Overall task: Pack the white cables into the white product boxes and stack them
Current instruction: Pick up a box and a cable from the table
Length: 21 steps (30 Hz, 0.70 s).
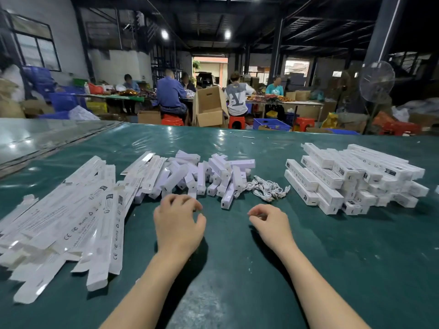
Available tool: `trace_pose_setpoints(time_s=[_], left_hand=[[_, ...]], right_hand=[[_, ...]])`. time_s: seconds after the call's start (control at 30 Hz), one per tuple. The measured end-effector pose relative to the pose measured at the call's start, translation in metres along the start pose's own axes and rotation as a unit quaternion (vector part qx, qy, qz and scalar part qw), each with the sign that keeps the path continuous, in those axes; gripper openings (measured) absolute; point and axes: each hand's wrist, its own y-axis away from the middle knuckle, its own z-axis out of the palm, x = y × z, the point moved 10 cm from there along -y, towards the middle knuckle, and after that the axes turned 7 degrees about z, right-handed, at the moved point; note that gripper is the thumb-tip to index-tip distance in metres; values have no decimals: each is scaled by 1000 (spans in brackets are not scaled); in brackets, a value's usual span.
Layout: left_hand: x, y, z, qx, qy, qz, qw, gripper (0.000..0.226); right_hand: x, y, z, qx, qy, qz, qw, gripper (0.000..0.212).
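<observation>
A small tangle of white cables lies on the green table just beyond my right hand. Flat unfolded white product boxes are spread at the left. A heap of white rectangular units sits in the middle, above my left hand. Closed white boxes are stacked in crossed layers at the right. My left hand hovers over the table with fingers loosely curled and holds nothing. My right hand rests near the table, fingers loosely curled, thumb close to the forefinger, nothing visible in it.
The green plastic-covered table stretches wide in front of me. A clear sheet lies at the far left corner. Beyond the table are seated workers, an open cardboard carton, red stools and a standing fan.
</observation>
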Motion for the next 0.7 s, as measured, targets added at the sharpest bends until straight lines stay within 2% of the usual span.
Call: trace_pose_setpoints(time_s=[0.03, 0.13, 0.17, 0.23, 0.3, 0.37, 0.47, 0.53, 0.6, 0.67, 0.7], left_hand=[[-22, -3, -6, -2, -52, -48, 998, 26], [-94, 7, -8, -124, -142, -239, 953, 54], [-108, 14, -9, -157, -145, -282, 935, 55], [-114, 18, -7, -183, -144, -302, 924, 48], [-103, 14, -3, -184, -145, -271, 934, 46], [-92, 12, 2, -177, -130, -239, 946, 55], [-62, -1, 0, -121, -44, -141, 982, 60], [-25, -9, -5, -73, 51, -32, 996, 63], [15, -7, -5, -58, 149, 55, 986, 73], [47, 2, 2, -76, 205, 105, 970, 74], [59, 6, 7, -87, 222, 123, 963, 70]], right_hand=[[0, 0, -1, -2, 9, -1, 1000, 20], [3, -1, -7, 14, -6, 10, 1000, 21], [3, -1, -6, 10, -2, 10, 1000, 22], [1, -1, -2, -1, 5, 4, 1000, 23], [-1, -1, -1, -3, 12, -2, 1000, 23], [0, 0, -2, 2, 4, -4, 1000, 23], [-6, 3, 0, -2, -27, -10, 1000, 23], [-12, 7, 14, -68, -138, 4, 988, 20], [-22, 16, 37, -188, -276, 27, 942, 8], [-31, 27, 54, -279, -345, 37, 895, 23], [-34, 29, 58, -300, -366, 40, 880, 29]])
